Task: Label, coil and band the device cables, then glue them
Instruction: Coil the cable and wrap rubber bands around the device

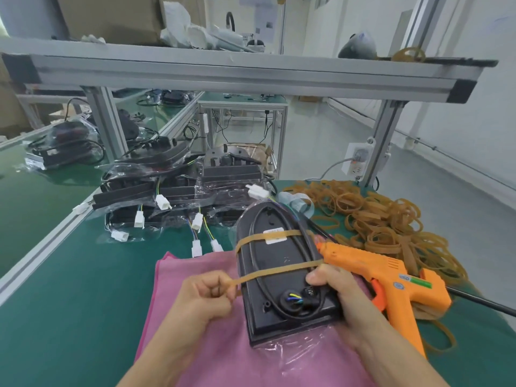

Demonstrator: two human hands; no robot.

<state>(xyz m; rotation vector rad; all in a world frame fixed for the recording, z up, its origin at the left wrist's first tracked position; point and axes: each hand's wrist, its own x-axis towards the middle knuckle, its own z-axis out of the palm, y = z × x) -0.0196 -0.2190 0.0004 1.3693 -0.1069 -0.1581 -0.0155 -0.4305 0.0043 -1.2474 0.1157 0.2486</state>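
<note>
The left hand (pixel 208 296) pinches a stretched rubber band (pixel 282 270) off the left edge of the device (pixel 282 275), which lies back-up on the pink cloth (pixel 195 325) with its cable (pixel 252 247) coiled on the back. If the pinch slips, the band will likely snap back and loosen the coil. The right hand (pixel 333 289) grips the device's right edge; the glue gun (pixel 391 280) nozzle sits just beside it, a possible burn or snag hazard.

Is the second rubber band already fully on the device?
No. The left hand pinches the band, stretched across the device.
</note>
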